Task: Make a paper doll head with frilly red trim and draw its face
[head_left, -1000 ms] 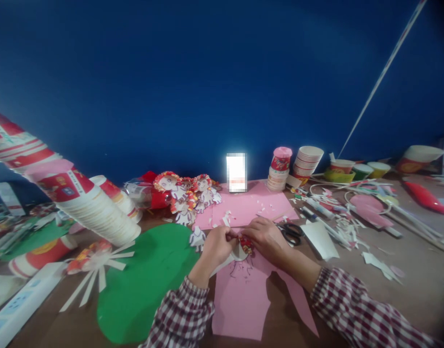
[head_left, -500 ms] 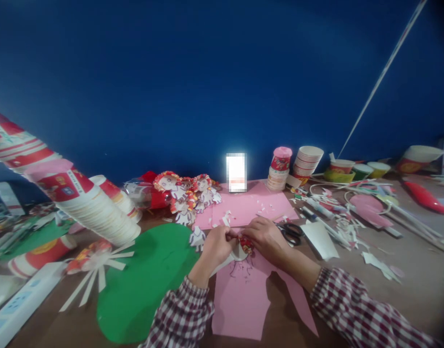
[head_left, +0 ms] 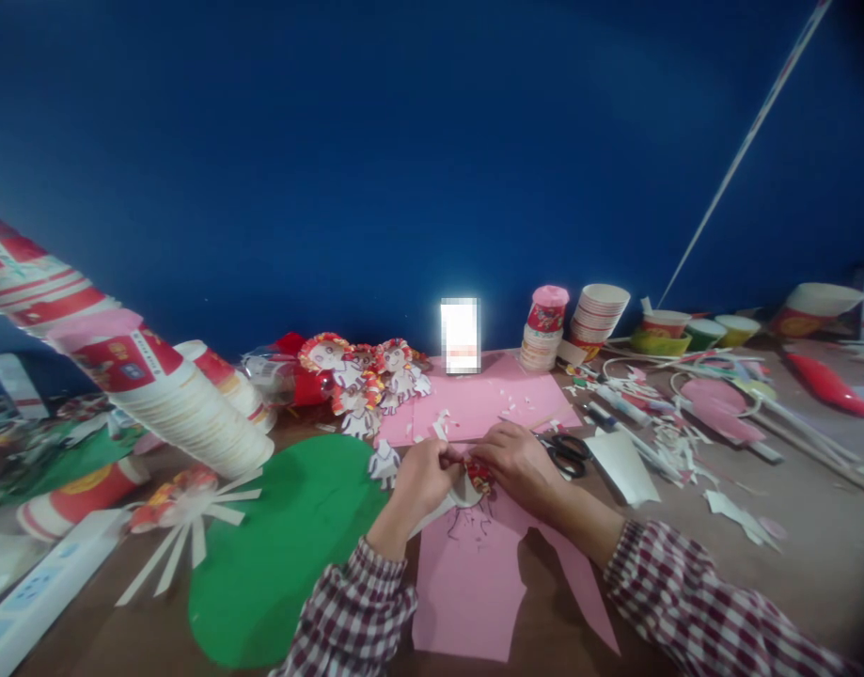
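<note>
My left hand and my right hand meet at the middle of the table. Both are closed, fingertips pinching a small cut paper-cup piece with a red pattern and a white side. The fingers hide part of it. Under the hands lies a cut pink sheet with dark marks near its upper end. White cut-out figures with red frilled heads stand behind my left hand, and one headless white cut-out is close beside it. Black-handled scissors lie right of my right hand.
A green paper shape lies left, near a leaning stack of paper cups and a white power strip. Another pink sheet holds scraps and a bright blurred object. Cup stacks and paper scraps stand or lie right.
</note>
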### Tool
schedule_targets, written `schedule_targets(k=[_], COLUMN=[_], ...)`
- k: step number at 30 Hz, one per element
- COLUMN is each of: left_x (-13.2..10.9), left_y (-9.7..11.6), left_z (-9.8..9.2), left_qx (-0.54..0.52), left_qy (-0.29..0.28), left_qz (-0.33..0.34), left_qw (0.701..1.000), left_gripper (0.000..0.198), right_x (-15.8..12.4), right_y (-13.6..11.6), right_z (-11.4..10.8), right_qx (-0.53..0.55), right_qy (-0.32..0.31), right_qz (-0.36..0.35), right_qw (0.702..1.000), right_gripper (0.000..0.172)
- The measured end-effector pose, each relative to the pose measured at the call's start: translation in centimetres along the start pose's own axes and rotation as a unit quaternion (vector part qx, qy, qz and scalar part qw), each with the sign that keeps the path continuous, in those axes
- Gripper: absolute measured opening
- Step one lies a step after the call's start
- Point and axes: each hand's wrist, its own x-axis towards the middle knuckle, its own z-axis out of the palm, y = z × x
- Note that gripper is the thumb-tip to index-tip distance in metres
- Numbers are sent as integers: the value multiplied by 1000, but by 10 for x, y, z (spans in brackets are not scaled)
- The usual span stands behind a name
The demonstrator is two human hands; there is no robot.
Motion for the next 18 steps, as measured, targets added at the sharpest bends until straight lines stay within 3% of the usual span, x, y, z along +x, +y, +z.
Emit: schedule_targets(k=[18], left_x=[1], left_y=[-1], left_z=[1], left_qx=[3], left_qy=[-1], left_qz=[1], left_qw=[1000], left_gripper=[16], right_x=[0], right_y=[0], right_z=[0], right_qx=[9], right_qy=[-6], right_qz=[2], right_qw=[1000], right_gripper=[12])
